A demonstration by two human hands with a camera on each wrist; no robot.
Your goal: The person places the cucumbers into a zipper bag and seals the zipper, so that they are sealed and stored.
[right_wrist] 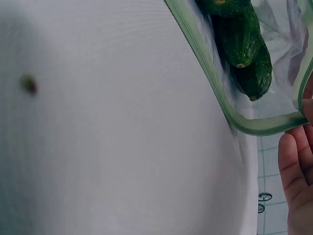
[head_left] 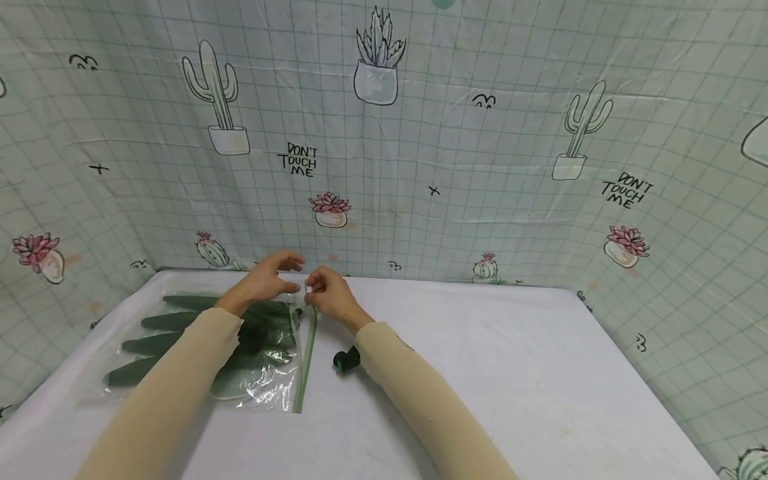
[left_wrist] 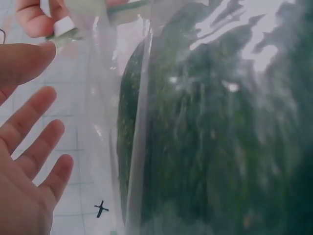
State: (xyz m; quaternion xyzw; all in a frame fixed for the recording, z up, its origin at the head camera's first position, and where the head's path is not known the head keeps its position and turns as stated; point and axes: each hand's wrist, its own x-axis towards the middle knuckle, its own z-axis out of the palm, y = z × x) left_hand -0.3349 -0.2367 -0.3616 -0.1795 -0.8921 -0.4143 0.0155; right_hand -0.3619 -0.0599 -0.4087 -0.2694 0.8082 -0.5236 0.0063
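A clear zip bag [head_left: 276, 390] with a pale green zip strip [head_left: 306, 360] lies on the left of the table. Several dark green cucumbers [right_wrist: 239, 39] are inside it, and the mouth stands apart in the right wrist view. My right hand [head_left: 331, 295] pinches the far end of the strip, where a small white piece [left_wrist: 62, 25] shows at the fingers. Just left of it, my left hand [head_left: 267, 280] hovers over the bag's far corner, fingers spread and thumb apart, holding nothing. In the left wrist view its fingers [left_wrist: 36, 110] point toward the plastic.
A dark green round-ended thing [head_left: 347, 361] lies on the table, partly hidden under my right forearm. The white-covered table [head_left: 492, 373] stretches off to the right. Behind it hangs a gridded cloth [head_left: 420, 173] printed with cacti, and more of it lines both sides.
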